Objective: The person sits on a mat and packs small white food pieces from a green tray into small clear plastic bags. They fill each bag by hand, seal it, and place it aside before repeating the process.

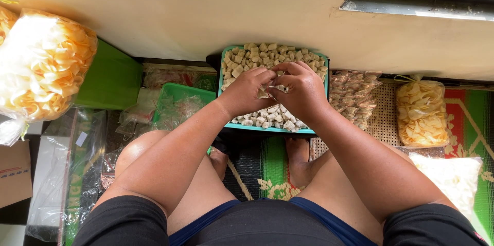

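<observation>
both my hands (pixel 275 89) pinch a small clear bag (pixel 271 90) over the teal tray (pixel 222 66); a loose grip could spill cubes (pixel 257 56).

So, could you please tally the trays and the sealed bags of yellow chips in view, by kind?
Teal tray of cubes: 1
Green tray: 1
Bags of yellow chips: 2, with the edge of another at the top left corner
Total: 4
Both hands meet over the teal tray.

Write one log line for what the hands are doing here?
left hand: pinching small clear bag | right hand: pinching same bag | under: teal tray of beige cubes
</observation>
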